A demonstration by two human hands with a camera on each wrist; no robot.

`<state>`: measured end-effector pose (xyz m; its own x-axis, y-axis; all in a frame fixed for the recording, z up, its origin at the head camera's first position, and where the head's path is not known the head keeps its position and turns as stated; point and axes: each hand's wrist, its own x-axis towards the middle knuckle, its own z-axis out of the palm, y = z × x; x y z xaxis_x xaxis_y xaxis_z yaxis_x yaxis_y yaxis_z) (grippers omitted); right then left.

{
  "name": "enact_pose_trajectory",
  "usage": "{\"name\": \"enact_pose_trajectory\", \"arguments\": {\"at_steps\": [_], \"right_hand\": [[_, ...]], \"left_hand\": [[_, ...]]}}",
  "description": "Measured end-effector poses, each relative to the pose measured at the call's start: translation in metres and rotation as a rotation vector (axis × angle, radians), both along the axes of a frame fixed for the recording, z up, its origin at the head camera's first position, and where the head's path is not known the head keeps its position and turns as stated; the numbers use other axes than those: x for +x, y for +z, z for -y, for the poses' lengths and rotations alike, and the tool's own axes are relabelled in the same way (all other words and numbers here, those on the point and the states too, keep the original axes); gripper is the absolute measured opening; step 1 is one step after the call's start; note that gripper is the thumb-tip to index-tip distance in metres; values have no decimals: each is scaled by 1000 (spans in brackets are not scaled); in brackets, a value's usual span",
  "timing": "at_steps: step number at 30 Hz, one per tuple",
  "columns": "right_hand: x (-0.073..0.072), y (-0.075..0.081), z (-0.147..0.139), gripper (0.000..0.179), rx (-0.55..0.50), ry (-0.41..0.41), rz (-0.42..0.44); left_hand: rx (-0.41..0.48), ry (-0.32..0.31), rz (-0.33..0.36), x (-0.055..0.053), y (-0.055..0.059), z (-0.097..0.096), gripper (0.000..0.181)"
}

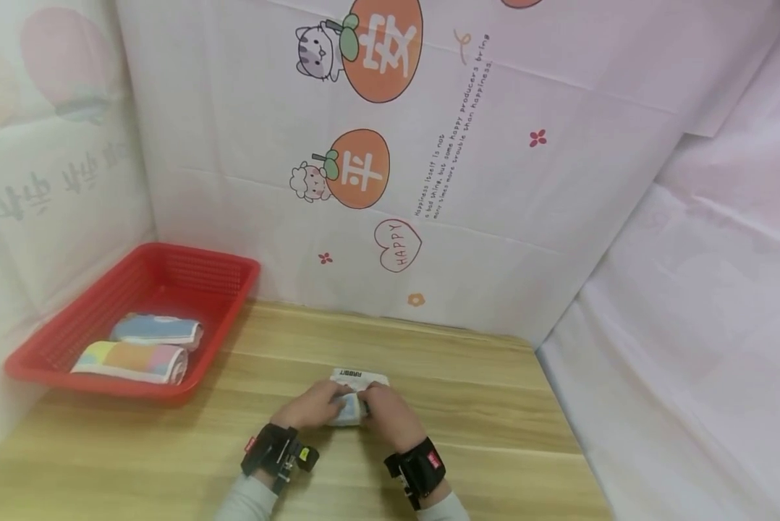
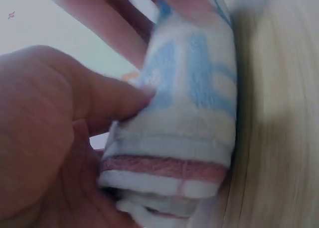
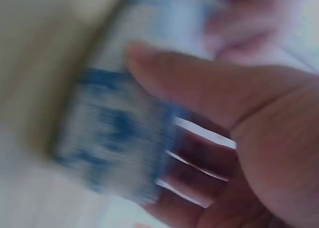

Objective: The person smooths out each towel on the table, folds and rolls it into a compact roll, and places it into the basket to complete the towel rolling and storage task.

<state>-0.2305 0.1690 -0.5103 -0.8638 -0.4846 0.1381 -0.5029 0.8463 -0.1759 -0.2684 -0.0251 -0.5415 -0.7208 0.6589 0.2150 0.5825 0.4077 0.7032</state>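
Note:
A small white towel [image 1: 347, 412] with blue print lies on the table, partly rolled, its flat far part showing the word RABBIT. On its left side my left hand [image 1: 312, 407] grips the roll, thumb on the near face and fingers behind, as the left wrist view shows. That view also shows a red-brown stripe across the towel's [image 2: 199, 88] layered end. From the other side my right hand [image 1: 393, 416] holds the roll, thumb [image 3: 169, 78] across the front and fingers curled behind the blue-patterned end. The right wrist view is blurred.
At the left, a red plastic basket [image 1: 249, 278] stands against the cloth-covered walls. Inside it lie two rolled towels, one blue [image 1: 158, 329] and one multicoloured [image 1: 132, 358]. The wooden tabletop [image 1: 494, 405] runs back to a printed white cloth [image 1: 494, 275].

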Motion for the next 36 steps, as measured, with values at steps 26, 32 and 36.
{"name": "enact_pose_trajectory", "arguments": {"at_steps": [26,32,36], "right_hand": [[-15,-6,-16,26,-210,53,107],[-11,-13,-8,48,-78,34,33],[-12,-24,-11,34,-168,23,41]], "left_hand": [[42,245,51,-5,-23,-5,40],[-62,328,-116,-2,-16,-11,59],[-171,206,-252,3,-8,-20,64]]}}
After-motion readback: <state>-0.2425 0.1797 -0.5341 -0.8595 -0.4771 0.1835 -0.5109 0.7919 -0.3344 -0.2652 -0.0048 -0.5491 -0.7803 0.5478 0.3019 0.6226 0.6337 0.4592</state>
